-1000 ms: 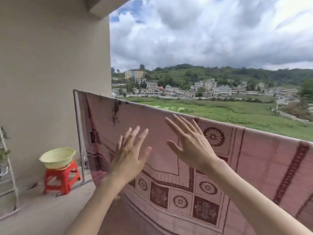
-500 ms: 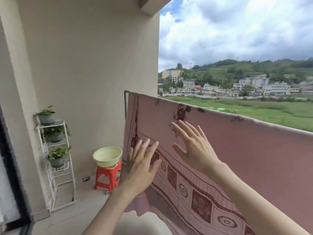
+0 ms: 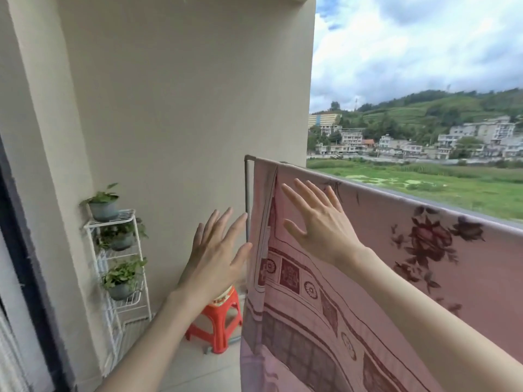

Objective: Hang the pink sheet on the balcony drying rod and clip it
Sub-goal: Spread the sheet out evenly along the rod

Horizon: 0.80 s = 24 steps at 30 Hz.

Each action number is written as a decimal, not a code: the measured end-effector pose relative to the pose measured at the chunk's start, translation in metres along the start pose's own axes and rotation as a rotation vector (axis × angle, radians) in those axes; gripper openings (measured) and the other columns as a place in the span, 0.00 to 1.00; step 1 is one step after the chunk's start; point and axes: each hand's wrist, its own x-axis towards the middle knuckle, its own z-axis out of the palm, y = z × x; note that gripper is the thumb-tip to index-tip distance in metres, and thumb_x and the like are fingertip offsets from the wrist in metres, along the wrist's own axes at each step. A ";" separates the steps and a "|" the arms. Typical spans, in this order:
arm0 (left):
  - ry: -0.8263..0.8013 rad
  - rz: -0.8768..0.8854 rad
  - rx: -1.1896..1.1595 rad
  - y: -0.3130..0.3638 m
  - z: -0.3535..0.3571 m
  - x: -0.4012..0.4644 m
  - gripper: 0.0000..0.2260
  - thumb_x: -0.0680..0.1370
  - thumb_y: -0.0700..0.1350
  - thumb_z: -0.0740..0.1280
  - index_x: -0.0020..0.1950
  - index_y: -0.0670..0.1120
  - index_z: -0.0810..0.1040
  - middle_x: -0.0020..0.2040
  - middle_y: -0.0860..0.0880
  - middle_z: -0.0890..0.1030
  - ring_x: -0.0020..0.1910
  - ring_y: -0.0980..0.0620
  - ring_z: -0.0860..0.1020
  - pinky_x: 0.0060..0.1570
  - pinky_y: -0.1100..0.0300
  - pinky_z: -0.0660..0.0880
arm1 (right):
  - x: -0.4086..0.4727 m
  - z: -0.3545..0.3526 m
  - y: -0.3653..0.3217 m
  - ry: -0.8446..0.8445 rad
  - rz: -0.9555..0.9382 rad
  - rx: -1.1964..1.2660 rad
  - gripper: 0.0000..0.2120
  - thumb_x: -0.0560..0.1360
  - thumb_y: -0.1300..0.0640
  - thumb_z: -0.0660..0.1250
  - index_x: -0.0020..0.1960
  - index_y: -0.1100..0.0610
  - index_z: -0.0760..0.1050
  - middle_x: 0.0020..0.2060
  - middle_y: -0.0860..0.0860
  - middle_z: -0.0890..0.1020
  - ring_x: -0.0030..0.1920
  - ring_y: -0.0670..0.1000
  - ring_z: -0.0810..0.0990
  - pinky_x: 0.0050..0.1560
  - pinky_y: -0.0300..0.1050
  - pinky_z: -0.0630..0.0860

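The pink sheet (image 3: 382, 278), patterned with dark red flowers and borders, hangs over the grey drying rod (image 3: 250, 158) and reaches down to the bottom of the view. My right hand (image 3: 319, 222) lies flat with straight fingers on the sheet, near its left edge and just below the rod. My left hand (image 3: 216, 256) is open with spread fingers, just left of the sheet's edge, beside the rack's upright post (image 3: 247, 199). I cannot tell whether it touches the cloth. No clip is in view.
A beige wall (image 3: 184, 108) closes the balcony's left end. Against it stand a white plant shelf (image 3: 119, 264) with three potted plants and a red plastic stool (image 3: 218, 318), partly hidden behind my left hand. A dark door frame (image 3: 25, 278) runs down the left edge.
Both hands have slid left along the sheet to its left end, and my view has turned left with them. My left hand is now past the sheet's edge.
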 end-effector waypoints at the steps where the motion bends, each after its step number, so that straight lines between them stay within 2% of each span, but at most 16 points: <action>1: -0.010 -0.015 0.001 -0.015 0.009 0.013 0.29 0.75 0.62 0.43 0.75 0.54 0.52 0.77 0.50 0.52 0.76 0.51 0.45 0.74 0.50 0.45 | 0.017 0.015 0.002 -0.005 -0.009 -0.004 0.30 0.78 0.42 0.55 0.75 0.46 0.47 0.76 0.52 0.54 0.76 0.53 0.49 0.75 0.56 0.42; 4: -0.052 -0.026 -0.007 -0.057 0.039 0.055 0.27 0.77 0.59 0.46 0.75 0.55 0.49 0.77 0.51 0.48 0.75 0.53 0.42 0.74 0.51 0.42 | 0.068 0.060 0.009 -0.023 -0.004 -0.034 0.31 0.78 0.42 0.54 0.75 0.46 0.46 0.76 0.51 0.53 0.76 0.52 0.48 0.74 0.55 0.42; 12: -0.129 0.069 -0.055 -0.186 0.125 0.184 0.29 0.74 0.61 0.42 0.75 0.56 0.47 0.77 0.53 0.47 0.75 0.53 0.40 0.74 0.52 0.42 | 0.200 0.177 0.030 -0.017 0.122 -0.141 0.30 0.78 0.42 0.54 0.75 0.46 0.45 0.76 0.50 0.52 0.76 0.51 0.47 0.75 0.54 0.40; 16: -0.111 0.134 -0.099 -0.240 0.162 0.256 0.34 0.70 0.64 0.37 0.75 0.56 0.49 0.77 0.51 0.50 0.76 0.52 0.43 0.74 0.52 0.45 | 0.261 0.224 0.045 -0.031 0.209 -0.178 0.30 0.78 0.43 0.55 0.75 0.47 0.47 0.76 0.51 0.53 0.76 0.51 0.47 0.75 0.55 0.42; 18: -0.131 0.167 -0.140 -0.254 0.182 0.287 0.30 0.74 0.63 0.41 0.75 0.56 0.50 0.77 0.51 0.50 0.75 0.52 0.43 0.74 0.53 0.45 | 0.285 0.241 0.057 -0.029 0.235 -0.230 0.30 0.78 0.44 0.56 0.75 0.48 0.50 0.76 0.52 0.55 0.76 0.52 0.49 0.75 0.56 0.44; 20: -0.174 0.212 -0.187 -0.262 0.206 0.315 0.24 0.79 0.58 0.48 0.75 0.55 0.50 0.77 0.52 0.49 0.75 0.53 0.43 0.74 0.55 0.44 | 0.305 0.256 0.072 -0.019 0.286 -0.269 0.29 0.78 0.45 0.56 0.75 0.50 0.52 0.75 0.53 0.57 0.75 0.53 0.51 0.75 0.55 0.44; 24: -0.228 0.243 -0.348 -0.275 0.259 0.366 0.23 0.81 0.53 0.52 0.75 0.55 0.51 0.77 0.53 0.49 0.75 0.55 0.44 0.72 0.60 0.44 | 0.346 0.290 0.101 -0.043 0.376 -0.337 0.29 0.79 0.46 0.55 0.76 0.52 0.49 0.75 0.53 0.58 0.75 0.52 0.51 0.74 0.55 0.42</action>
